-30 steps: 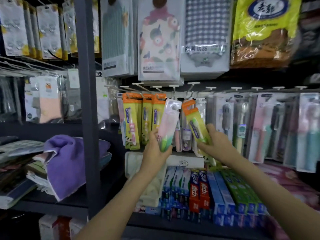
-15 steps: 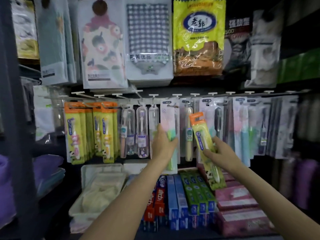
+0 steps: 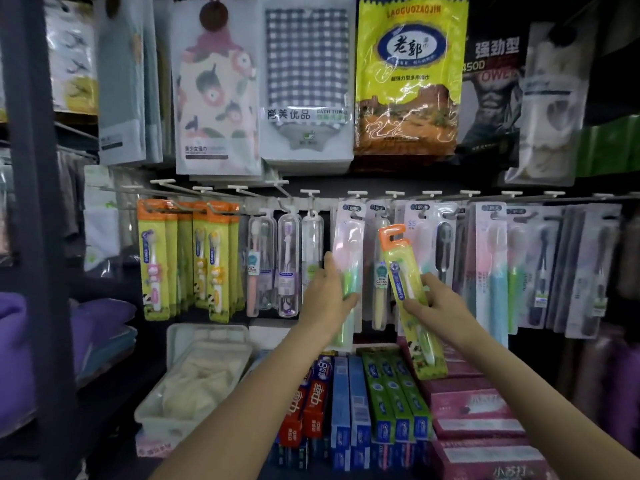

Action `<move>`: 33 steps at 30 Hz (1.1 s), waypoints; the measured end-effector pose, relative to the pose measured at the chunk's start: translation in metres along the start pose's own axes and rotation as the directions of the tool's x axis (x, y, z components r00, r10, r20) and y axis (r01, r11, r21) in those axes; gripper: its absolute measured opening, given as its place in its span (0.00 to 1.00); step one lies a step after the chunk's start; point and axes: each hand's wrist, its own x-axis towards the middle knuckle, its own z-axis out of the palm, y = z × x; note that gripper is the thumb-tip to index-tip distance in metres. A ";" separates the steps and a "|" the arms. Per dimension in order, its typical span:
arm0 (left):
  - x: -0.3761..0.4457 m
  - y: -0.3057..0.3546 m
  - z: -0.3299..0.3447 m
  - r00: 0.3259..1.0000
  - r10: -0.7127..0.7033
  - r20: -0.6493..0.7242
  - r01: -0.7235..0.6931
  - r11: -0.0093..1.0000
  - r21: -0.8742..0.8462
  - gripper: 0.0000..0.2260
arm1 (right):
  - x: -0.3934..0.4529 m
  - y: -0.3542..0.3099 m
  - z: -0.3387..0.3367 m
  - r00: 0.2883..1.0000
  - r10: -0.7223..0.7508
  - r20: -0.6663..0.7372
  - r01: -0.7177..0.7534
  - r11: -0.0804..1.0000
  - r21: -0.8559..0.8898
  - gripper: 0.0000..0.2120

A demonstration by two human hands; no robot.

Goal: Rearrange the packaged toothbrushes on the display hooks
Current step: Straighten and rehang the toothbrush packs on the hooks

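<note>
Two hands reach up to the row of display hooks (image 3: 356,193) in the head view. The left hand (image 3: 329,292) grasps a clear toothbrush pack (image 3: 348,251) with a pink and green brush, held upright against the packs hanging at the middle of the row. The right hand (image 3: 433,303) pinches a yellow toothbrush pack (image 3: 403,271) with an orange top, tilted left, off any hook, in front of the hanging packs. Matching yellow packs (image 3: 187,258) hang at the left. Toothpaste boxes (image 3: 360,400) stand below.

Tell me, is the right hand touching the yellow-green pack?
Touching. The head view shows the right hand gripping the yellow-green pack at mid-length.
</note>
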 end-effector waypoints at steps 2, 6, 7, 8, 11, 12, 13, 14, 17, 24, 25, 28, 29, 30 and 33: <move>-0.008 -0.008 -0.004 0.997 0.062 -0.046 -0.061 0.998 0.020 0.33 | 0.004 -0.005 0.004 1.000 -0.029 -0.011 0.029 1.000 0.003 0.08; -0.028 -0.036 -0.032 0.916 0.194 -0.352 -0.196 0.980 0.028 0.16 | 0.010 -0.029 0.032 0.988 -0.154 0.013 0.153 0.988 0.036 0.06; -0.030 -0.045 -0.043 0.886 0.172 -0.431 -0.182 0.983 0.018 0.14 | 0.012 -0.037 0.043 0.980 -0.194 0.032 0.193 0.980 0.040 0.07; -0.031 -0.056 -0.055 0.853 0.136 -0.504 -0.160 0.987 -0.004 0.14 | 0.014 -0.046 0.055 0.972 -0.229 0.054 0.227 0.973 0.048 0.07; -0.030 -0.091 -0.093 0.731 0.058 -0.679 -0.087 0.996 -0.009 0.14 | 0.020 -0.072 0.098 0.949 -0.287 0.128 0.278 0.957 0.088 0.10; -0.028 -0.103 -0.105 0.712 0.038 -0.701 -0.040 0.999 0.014 0.15 | 0.022 -0.081 0.112 0.939 -0.304 0.163 0.291 0.951 0.101 0.11; -0.027 -0.115 -0.116 0.709 0.012 -0.705 0.009 1.000 0.027 0.17 | 0.025 -0.089 0.127 0.926 -0.322 0.196 0.307 0.946 0.106 0.11; -0.025 -0.129 -0.125 0.710 -0.012 -0.705 0.044 0.999 0.027 0.19 | 0.028 -0.096 0.140 0.909 -0.349 0.225 0.335 0.937 0.101 0.11; -0.016 -0.164 -0.146 0.679 -0.113 -0.725 0.098 0.993 -0.063 0.20 | 0.038 -0.119 0.175 0.869 -0.400 0.293 0.404 0.913 0.047 0.12; 0.006 -0.220 -0.178 0.616 -0.384 -0.687 0.188 0.919 -0.346 0.18 | 0.065 -0.157 0.223 0.803 -0.433 0.409 0.541 0.818 -0.197 0.21; 0.010 -0.230 -0.180 0.628 -0.409 -0.662 0.201 0.907 -0.370 0.17 | 0.067 -0.160 0.226 0.806 -0.423 0.414 0.538 0.815 -0.215 0.21; 0.026 -0.242 -0.184 0.682 -0.474 -0.557 0.248 0.866 -0.434 0.20 | 0.070 -0.159 0.231 0.810 -0.398 0.431 0.518 0.831 -0.204 0.21; 0.032 -0.245 -0.184 0.700 -0.482 -0.528 0.265 0.861 -0.435 0.23 | 0.071 -0.157 0.233 0.812 -0.390 0.434 0.508 0.838 -0.197 0.21; 0.038 -0.247 -0.185 0.719 -0.481 -0.501 0.272 0.859 -0.435 0.25 | 0.072 -0.155 0.234 0.812 -0.382 0.441 0.501 0.843 -0.193 0.21; 0.052 -0.263 -0.183 0.760 -0.489 -0.428 0.287 0.844 -0.453 0.27 | 0.076 -0.149 0.237 0.821 -0.366 0.437 0.483 0.855 -0.191 0.21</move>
